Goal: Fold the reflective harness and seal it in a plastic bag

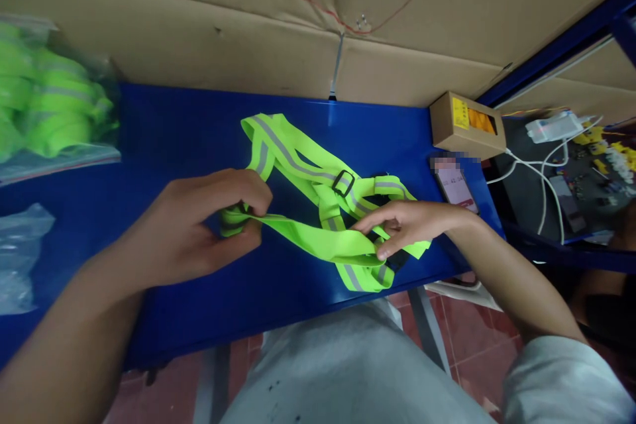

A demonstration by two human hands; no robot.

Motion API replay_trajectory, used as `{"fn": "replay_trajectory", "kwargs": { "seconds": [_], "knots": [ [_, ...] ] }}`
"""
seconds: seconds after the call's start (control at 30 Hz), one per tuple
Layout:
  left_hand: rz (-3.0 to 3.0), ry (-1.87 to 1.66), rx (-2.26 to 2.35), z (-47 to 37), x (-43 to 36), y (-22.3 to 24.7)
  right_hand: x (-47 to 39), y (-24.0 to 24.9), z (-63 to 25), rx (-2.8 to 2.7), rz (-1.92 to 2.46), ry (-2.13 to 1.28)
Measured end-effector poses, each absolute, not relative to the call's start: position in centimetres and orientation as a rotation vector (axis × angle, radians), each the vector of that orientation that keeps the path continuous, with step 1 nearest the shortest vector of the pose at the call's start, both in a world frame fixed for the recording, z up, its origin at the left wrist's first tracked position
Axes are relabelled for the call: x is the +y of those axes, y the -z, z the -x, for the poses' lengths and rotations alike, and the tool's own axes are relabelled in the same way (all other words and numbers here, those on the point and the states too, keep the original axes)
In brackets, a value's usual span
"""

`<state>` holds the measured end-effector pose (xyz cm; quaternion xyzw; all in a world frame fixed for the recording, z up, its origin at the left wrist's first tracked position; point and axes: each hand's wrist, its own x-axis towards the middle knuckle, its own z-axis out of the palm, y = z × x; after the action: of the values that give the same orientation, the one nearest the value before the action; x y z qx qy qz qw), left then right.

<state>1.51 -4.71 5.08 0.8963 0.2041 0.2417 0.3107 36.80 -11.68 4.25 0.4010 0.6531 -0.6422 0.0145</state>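
Note:
A neon yellow-green reflective harness (293, 156) of elastic straps with grey stripes lies loosely looped on the blue table. Its black slider buckle (343, 183) faces up near the middle. My left hand (213, 222) is closed, pinching a doubled part of one strap between thumb and fingers. From there the strap runs slightly slack to my right hand (402, 225), whose thumb and bent fingers close on it at the right end. Other loops and dark pieces lie under and beside my right hand, partly hidden by it.
Clear bags hold rolled neon straps (59, 103) at the left, with an empty-looking plastic bag (22, 258) nearer. A cardboard box (464, 126) and a phone (454, 182) sit at the right end. Beyond are white cables (541, 165), a power strip (554, 126) and small parts on a dark surface.

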Motion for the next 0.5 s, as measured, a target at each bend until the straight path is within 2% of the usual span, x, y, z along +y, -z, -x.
{"fn": "replay_trajectory", "kwargs": {
  "seconds": [0.1, 0.3, 0.5],
  "knots": [
    [-2.341, -0.701, 0.499, -1.7, -4.8, -5.3, -11.6, -4.5, -36.1, 1.994, -1.147, 1.980],
    [-2.267, -0.635, 0.432, -1.5, -4.9, -5.7, -12.8, -3.9, -36.0, 2.173, -1.323, 1.942],
    [-2.244, -0.544, 0.329, -1.6, -5.5, -6.4, -14.2, -3.0, -35.5, 2.263, -1.987, 1.834]
  ]
}}
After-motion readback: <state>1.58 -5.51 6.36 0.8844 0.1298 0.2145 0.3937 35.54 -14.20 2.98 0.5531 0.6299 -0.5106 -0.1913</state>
